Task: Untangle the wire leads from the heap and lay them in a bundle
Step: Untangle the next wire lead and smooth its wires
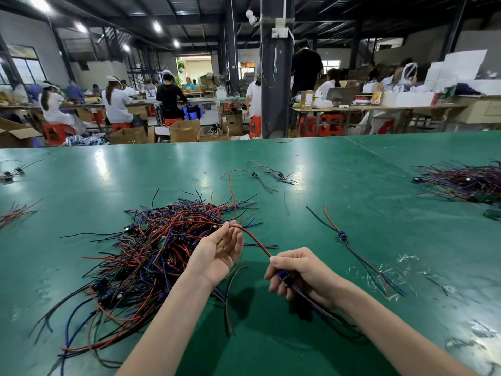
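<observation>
The table (pixel 339 172) is glossy green, with whitish scuff marks toward its right near corner. The heap (pixel 151 253) near the left near edge mixes red, black, blue and purple wires, dotted with small blue blocks and green boards. The held lead (pixel 254 240), between the left hand (pixel 219 253) and the right hand (pixel 295 272), runs red, then blue and purple past a blue block. The lone lead (pixel 342 236) to the right has 1 red and 1 black end, a blue block and a blue-purple tail. The pile (pixel 466 180) at the right edge is purple, red and black. Beyond the far edge, the stools (pixel 55 132) are red and the cartons (pixel 184 130) are brown.
</observation>
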`<state>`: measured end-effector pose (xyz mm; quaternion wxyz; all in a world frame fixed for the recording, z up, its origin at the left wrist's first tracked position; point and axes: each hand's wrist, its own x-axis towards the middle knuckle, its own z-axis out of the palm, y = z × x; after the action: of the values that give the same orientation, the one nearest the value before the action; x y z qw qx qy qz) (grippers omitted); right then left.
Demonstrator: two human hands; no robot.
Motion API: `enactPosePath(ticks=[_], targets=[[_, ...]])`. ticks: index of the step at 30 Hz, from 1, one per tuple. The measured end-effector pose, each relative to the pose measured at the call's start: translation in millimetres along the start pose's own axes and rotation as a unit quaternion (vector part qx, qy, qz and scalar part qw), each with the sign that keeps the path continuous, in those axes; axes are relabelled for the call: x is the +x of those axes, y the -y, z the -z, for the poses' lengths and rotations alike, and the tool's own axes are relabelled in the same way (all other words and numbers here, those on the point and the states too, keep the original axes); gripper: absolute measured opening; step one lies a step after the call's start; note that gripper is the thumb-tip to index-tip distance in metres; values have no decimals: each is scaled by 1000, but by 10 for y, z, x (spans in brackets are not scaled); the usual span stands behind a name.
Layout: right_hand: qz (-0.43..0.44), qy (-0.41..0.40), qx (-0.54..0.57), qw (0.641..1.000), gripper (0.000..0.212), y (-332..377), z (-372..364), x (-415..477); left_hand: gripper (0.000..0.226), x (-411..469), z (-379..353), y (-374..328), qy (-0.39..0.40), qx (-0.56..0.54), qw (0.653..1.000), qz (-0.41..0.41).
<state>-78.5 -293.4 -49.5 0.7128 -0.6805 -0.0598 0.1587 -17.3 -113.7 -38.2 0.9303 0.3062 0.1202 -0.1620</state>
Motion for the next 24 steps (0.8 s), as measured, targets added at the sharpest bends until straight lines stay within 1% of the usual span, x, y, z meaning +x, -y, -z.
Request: enactPosePath(ticks=[6,10,13,17,19,22,24], targets=[[13,36,52,998,26,2,-16,-8,23,6,-9,4,-22,24,999,-27],[26,54,57,997,25,3,-8,1,23,19,-2,-11,-27,27,999,-31],[25,41,42,998,27,-8,4,15,21,38,27,-59,-31,48,998,-39],[9,20,13,1000,33,-27,0,34,16,59,48,-75,-33,47,998,-33],[4,17,6,1000,33,-27,-15,35,15,64,43,-82,-33,35,999,-25],[1,13,2,1000,34,-20,-25,37,17,49,21,-80,-18,-23,1000,8],[-3,9,0,1000,34,-23,-22,34,18,40,11,-65,-13,-42,999,15]])
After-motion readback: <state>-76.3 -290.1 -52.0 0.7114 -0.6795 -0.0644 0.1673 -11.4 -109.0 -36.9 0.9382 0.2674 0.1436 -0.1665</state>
